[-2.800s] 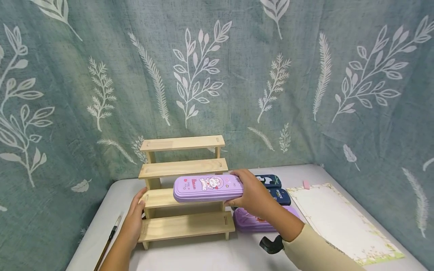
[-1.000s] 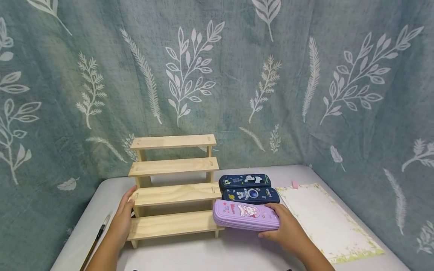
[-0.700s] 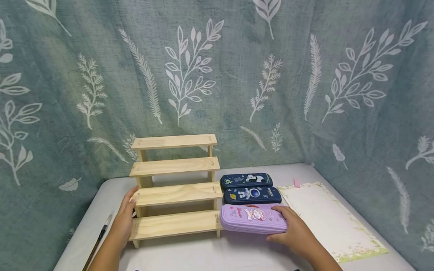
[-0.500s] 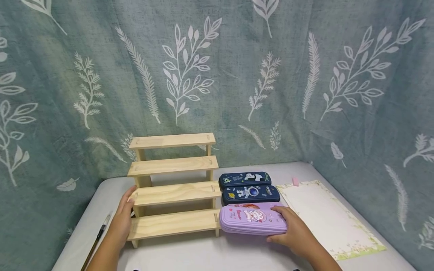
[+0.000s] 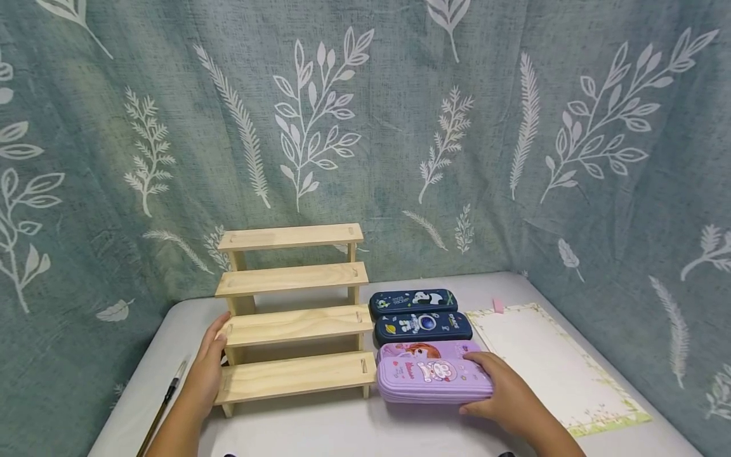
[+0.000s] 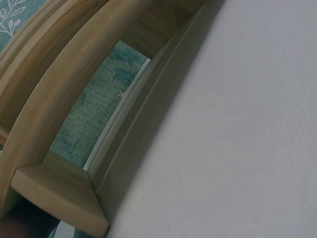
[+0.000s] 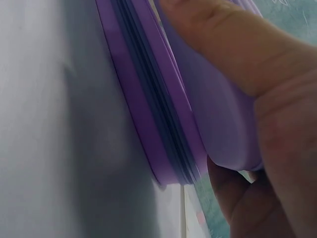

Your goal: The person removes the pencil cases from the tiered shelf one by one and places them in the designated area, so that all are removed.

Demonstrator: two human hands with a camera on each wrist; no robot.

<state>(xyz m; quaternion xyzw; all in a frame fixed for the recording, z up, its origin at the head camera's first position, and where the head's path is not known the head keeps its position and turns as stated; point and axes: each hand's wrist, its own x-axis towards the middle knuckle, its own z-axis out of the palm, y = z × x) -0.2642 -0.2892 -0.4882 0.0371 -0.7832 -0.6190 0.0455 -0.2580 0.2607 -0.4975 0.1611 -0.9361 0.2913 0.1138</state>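
Note:
My right hand (image 5: 508,390) grips the right end of a light purple pencil case (image 5: 431,382) with a bunny on its lid. In the right wrist view, thumb and fingers clasp that pencil case (image 7: 218,114) from both sides. Just behind it, partly covered, lies another purple pencil case (image 5: 451,348) with a red-haired figure. In the right wrist view the two cases appear against each other. My left hand (image 5: 202,371) holds the left side of a four-step wooden stand (image 5: 297,374); its fingertips are hidden behind the wood. The left wrist view shows the stand's underside (image 6: 64,193).
Behind the purple cases lie a navy astronaut pencil case (image 5: 422,326) and a navy panda one (image 5: 412,301). A bordered sheet of paper (image 5: 548,362) lies right, with a pink eraser-like piece (image 5: 499,306) at its edge. A brush (image 5: 165,403) lies left. A leaf-patterned curtain (image 5: 377,158) stands behind.
My right hand has carried the bunny pencil case from in front of the stand rightward and down, then slightly toward me, uncovering more of the other purple case. The left hand keeps its place.

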